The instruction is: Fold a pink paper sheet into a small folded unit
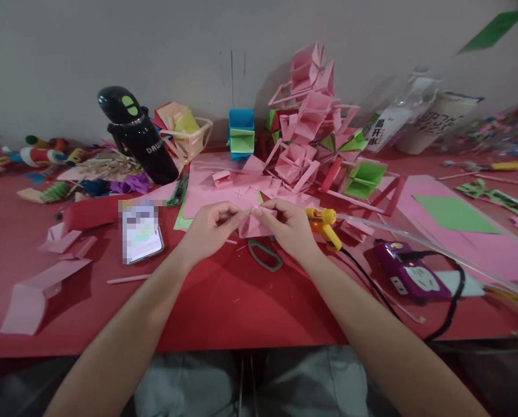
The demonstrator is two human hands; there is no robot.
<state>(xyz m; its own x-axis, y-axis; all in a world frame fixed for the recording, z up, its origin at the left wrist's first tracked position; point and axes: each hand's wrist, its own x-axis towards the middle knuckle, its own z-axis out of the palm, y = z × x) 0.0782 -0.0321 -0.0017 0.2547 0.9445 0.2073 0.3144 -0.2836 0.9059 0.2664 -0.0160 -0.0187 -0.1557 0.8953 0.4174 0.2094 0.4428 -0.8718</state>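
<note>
Between my two hands is a small folded pink paper piece (255, 226), held above the red table. My left hand (213, 229) pinches its left edge between thumb and finger. On the other side my right hand (290, 223) grips the same piece, thumb on top. Just below it lie scissors, of which the grey-green handle loop (265, 256) shows. A yellow glue gun (326, 226) with a small orange light rests right beside my right hand. Pink paper sheets (215, 194) lie flat behind my hands.
Folded pink paper baskets (305, 116) are piled at the back. A black bottle (141, 136) stands left, behind a lit phone (141, 234). At right, a purple power strip (411, 272) and black cable (367, 281) lie near the table's front edge. A green utility knife (181, 188) lies behind my left hand.
</note>
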